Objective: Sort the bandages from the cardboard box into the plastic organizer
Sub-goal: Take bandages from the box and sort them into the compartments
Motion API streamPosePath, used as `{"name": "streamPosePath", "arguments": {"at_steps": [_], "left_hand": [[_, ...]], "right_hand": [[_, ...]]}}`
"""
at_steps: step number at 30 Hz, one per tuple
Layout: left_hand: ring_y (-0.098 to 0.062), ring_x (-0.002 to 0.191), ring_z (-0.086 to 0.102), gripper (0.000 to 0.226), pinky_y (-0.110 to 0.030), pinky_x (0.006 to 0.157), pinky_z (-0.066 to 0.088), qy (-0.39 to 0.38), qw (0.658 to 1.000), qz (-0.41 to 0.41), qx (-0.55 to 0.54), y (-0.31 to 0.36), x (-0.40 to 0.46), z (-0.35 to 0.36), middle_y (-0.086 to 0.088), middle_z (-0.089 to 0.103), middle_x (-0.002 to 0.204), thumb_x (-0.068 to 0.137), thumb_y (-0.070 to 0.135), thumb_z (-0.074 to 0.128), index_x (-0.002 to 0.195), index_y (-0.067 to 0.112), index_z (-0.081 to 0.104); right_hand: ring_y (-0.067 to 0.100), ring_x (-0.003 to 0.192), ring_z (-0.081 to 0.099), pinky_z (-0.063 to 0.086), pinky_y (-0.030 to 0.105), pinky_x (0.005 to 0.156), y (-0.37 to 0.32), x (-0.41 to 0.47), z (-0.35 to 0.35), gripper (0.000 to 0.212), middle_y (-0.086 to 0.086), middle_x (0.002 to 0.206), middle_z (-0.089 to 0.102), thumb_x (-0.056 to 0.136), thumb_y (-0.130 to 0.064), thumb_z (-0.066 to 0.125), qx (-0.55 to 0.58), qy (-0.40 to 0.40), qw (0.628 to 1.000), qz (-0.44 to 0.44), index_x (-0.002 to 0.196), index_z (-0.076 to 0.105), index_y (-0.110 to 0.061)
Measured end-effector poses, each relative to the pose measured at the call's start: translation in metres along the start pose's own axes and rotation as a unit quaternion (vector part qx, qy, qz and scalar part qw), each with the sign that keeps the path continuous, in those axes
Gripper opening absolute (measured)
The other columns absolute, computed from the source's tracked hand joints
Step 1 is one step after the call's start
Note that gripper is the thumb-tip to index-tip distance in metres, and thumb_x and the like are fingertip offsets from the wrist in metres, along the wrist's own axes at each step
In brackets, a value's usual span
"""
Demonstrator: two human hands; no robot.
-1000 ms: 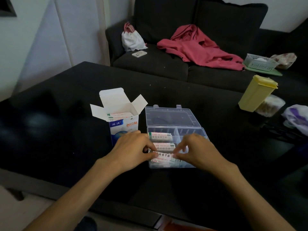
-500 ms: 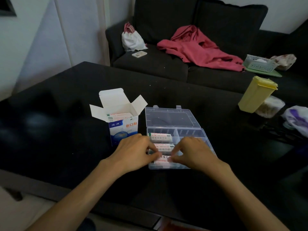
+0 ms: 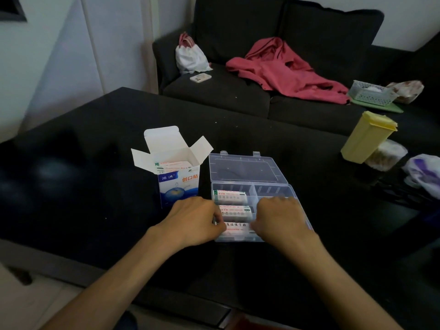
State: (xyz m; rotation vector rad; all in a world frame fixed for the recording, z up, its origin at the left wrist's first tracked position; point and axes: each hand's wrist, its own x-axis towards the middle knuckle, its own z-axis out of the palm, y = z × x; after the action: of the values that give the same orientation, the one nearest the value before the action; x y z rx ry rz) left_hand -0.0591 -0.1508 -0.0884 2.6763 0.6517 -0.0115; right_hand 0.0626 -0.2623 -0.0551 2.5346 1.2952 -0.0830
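Both hands are down at the clear plastic organizer (image 3: 252,186), which sits lid-open on a glossy black table (image 3: 95,163). The left hand (image 3: 190,219) and right hand (image 3: 277,216) each have fingers curled in, pinching the ends of a bandage stack (image 3: 235,227) in the nearest left compartment. Two more stacks fill the compartments beyond it, toward 12 o'clock. The cardboard box (image 3: 177,184) stands upright just at the organizer's 9 o'clock, flaps splayed, more bandages showing inside.

Out at 2 o'clock, near the table's edge, there's a yellow lidded container (image 3: 367,136), with a round tub (image 3: 385,154) touching it. Behind the table, at 12 o'clock, a dark sofa (image 3: 238,91) carries a red garment (image 3: 285,70), a white drawstring bag (image 3: 190,55), a phone (image 3: 200,77) and a white mesh basket (image 3: 370,92). A pale wall (image 3: 71,55) rises at 10 o'clock.
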Motion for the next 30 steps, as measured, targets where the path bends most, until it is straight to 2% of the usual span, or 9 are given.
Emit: {"name": "streamPosePath", "arguments": {"at_steps": [4, 8, 10, 14, 17, 21, 25, 28, 30], "left_hand": [[-0.004, 0.078, 0.054, 0.025, -0.024, 0.068, 0.044, -0.003, 1.0, -0.007, 0.008, 0.003, -0.002, -0.002, 0.014, 0.06, 0.086, 0.087, 0.045, 0.055, 0.105, 0.033, 0.069], [-0.007, 0.084, 0.056, 0.027, -0.026, 0.074, 0.044, -0.021, 1.0, -0.017, 0.008, 0.003, -0.002, -0.004, 0.01, 0.064, 0.097, 0.09, 0.044, 0.051, 0.108, 0.031, 0.067], [-0.006, 0.083, 0.054, 0.026, -0.025, 0.073, 0.041, -0.03, 0.999, -0.024, -0.001, 0.003, -0.002, -0.005, 0.011, 0.065, 0.102, 0.091, 0.044, 0.051, 0.108, 0.032, 0.067], [-0.005, 0.083, 0.056, 0.027, -0.024, 0.072, 0.042, -0.029, 0.999, -0.038, 0.001, 0.004, -0.002, -0.004, 0.011, 0.067, 0.101, 0.089, 0.044, 0.053, 0.107, 0.032, 0.069], [-0.003, 0.083, 0.054, 0.025, -0.023, 0.072, 0.043, -0.026, 0.999, -0.043, -0.016, 0.008, 0.001, -0.003, 0.012, 0.066, 0.102, 0.09, 0.041, 0.055, 0.108, 0.032, 0.069], [-0.005, 0.082, 0.057, 0.023, -0.024, 0.072, 0.046, -0.006, 0.999, -0.038, -0.024, 0.013, 0.001, 0.001, 0.011, 0.066, 0.097, 0.091, 0.04, 0.053, 0.107, 0.031, 0.068], [-0.005, 0.081, 0.058, 0.026, -0.024, 0.07, 0.046, -0.009, 0.999, -0.034, -0.013, 0.012, -0.001, 0.0, 0.013, 0.062, 0.088, 0.093, 0.042, 0.049, 0.108, 0.031, 0.067], [-0.004, 0.082, 0.057, 0.027, -0.023, 0.071, 0.046, -0.006, 1.0, -0.03, 0.005, 0.011, -0.002, -0.002, 0.012, 0.065, 0.097, 0.093, 0.043, 0.05, 0.11, 0.031, 0.067], [-0.003, 0.079, 0.055, 0.026, -0.022, 0.07, 0.046, -0.005, 1.0, -0.027, 0.01, 0.011, -0.003, -0.002, 0.012, 0.066, 0.099, 0.093, 0.042, 0.051, 0.11, 0.031, 0.067]], "right_hand": [[0.023, 0.114, 0.052, 0.032, 0.037, 0.102, -0.01, 0.002, 0.002, 0.028, 0.005, 0.119, 0.059, 0.093, -0.034, 0.052, -0.017, -0.038, 0.999, -0.016, 0.115, 0.053, -0.017], [0.019, 0.097, 0.056, 0.041, 0.034, 0.091, 0.003, 0.014, 0.003, 0.026, 0.001, 0.102, 0.059, 0.09, -0.04, 0.056, 0.113, -0.104, 0.988, 0.018, 0.098, 0.054, -0.016], [0.017, 0.092, 0.058, 0.049, 0.034, 0.087, 0.012, 0.018, 0.003, 0.033, 0.002, 0.099, 0.062, 0.086, -0.042, 0.061, 0.168, -0.121, 0.978, 0.035, 0.102, 0.062, -0.013], [0.018, 0.091, 0.061, 0.051, 0.033, 0.079, 0.017, 0.015, 0.0, 0.027, 0.002, 0.097, 0.064, 0.084, -0.037, 0.066, 0.186, -0.07, 0.979, 0.043, 0.101, 0.061, -0.016], [0.019, 0.097, 0.059, 0.048, 0.033, 0.083, 0.012, 0.01, 0.001, 0.027, -0.001, 0.096, 0.058, 0.087, -0.036, 0.063, 0.132, -0.03, 0.99, 0.038, 0.105, 0.056, -0.016], [0.022, 0.103, 0.058, 0.047, 0.035, 0.087, 0.012, 0.012, 0.007, 0.029, 0.003, 0.112, 0.059, 0.086, -0.035, 0.062, 0.125, -0.061, 0.99, 0.031, 0.107, 0.058, -0.016], [0.02, 0.097, 0.06, 0.049, 0.038, 0.089, 0.019, 0.018, 0.011, 0.039, 0.002, 0.106, 0.065, 0.078, -0.045, 0.069, 0.184, -0.099, 0.977, 0.039, 0.105, 0.068, -0.017], [0.015, 0.089, 0.06, 0.051, 0.037, 0.088, 0.021, 0.019, 0.013, 0.037, -0.001, 0.101, 0.069, 0.076, -0.046, 0.072, 0.217, -0.108, 0.97, 0.035, 0.099, 0.073, -0.018], [0.012, 0.087, 0.057, 0.051, 0.034, 0.086, 0.022, 0.017, 0.012, 0.033, -0.004, 0.1, 0.068, 0.074, -0.046, 0.074, 0.206, -0.084, 0.974, 0.028, 0.096, 0.074, -0.021]]}}
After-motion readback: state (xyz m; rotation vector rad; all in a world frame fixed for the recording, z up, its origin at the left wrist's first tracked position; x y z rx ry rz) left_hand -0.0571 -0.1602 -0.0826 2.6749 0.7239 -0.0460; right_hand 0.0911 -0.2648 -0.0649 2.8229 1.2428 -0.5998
